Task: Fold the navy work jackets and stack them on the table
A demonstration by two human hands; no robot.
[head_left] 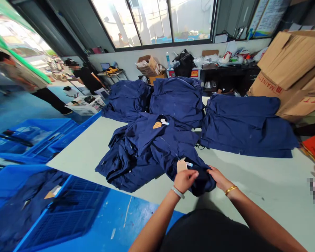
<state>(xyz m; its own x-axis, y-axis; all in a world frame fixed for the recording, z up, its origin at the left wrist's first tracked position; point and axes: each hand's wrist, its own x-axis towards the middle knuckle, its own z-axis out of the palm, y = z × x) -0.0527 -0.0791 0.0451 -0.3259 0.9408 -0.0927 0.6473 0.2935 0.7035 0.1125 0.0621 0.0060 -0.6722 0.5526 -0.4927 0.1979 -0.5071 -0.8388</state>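
A navy blue jacket (165, 143) lies spread on the pale table, its collar away from me and its near end bunched up. At that near end, the thumb and fingers of my left hand (186, 180) are closed on the fabric. Just above those fingers hangs a tan tag (182, 166) with a small white label beside it. My right hand (219, 178) pinches the right edge of the same bunched part. Another paper tag (157, 125) shows inside the collar. Dark blue garment fabric (131, 171) lies under and left of the jacket.
Folded navy garments are stacked in piles (175, 99) along the table's far side, with another pile (244, 124) at right. Large cardboard boxes (291, 73) stand behind it. Blue crates (76, 206) sit left of the table (81, 147). Two people stand at far left.
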